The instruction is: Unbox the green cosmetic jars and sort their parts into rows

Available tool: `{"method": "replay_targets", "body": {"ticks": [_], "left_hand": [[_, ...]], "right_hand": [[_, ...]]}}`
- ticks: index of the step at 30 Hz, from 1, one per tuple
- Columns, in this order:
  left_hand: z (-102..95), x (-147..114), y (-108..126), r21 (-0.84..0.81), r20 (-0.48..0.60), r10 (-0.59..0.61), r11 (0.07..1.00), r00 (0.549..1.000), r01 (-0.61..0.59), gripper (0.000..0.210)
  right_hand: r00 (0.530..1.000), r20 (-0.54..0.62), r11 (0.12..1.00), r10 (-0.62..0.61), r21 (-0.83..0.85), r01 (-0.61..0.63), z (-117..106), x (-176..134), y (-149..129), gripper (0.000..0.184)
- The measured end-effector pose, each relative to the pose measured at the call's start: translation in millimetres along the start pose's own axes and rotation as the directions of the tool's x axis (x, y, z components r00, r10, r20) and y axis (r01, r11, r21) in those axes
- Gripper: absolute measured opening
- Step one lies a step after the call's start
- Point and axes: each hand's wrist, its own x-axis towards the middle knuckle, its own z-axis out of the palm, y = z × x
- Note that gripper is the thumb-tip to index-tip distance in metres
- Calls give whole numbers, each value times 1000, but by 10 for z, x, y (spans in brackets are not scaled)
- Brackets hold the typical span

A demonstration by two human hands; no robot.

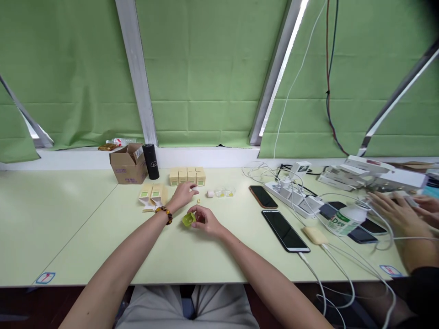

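Fingers (pixel 198 209) of the right hand (pixel 206 220) are clamped on the edge of a green cup (pixel 188 220), which is tilted, its hollow side visible, low over the tabletop (pixel 219 265); contact with the surface cannot be confirmed. Left hand (pixel 184 196) is extended forward of it, palm down, near a row of boxes (pixel 187 177); whether its fingers grip anything cannot be told. A small gold piece (pixel 198 201) lies between the two hands. Just right of that stand a pale pink item (pixel 210 194) and clear containers (pixel 225 193). Two opened cartons (pixel 151 195) lie left of the left hand.
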Motion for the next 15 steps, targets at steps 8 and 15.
{"method": "replay_targets", "body": {"ticks": [8, 15], "left_hand": [[316, 329, 63, 154, 192, 63, 984, 979, -94, 19], [356, 365, 70, 224, 262, 55, 968, 964, -116, 11]], "right_hand": [[1000, 0, 999, -3, 36, 3, -1, 4, 8, 40], [1000, 23, 999, 6, 35, -7, -16, 20, 17, 40]]}}
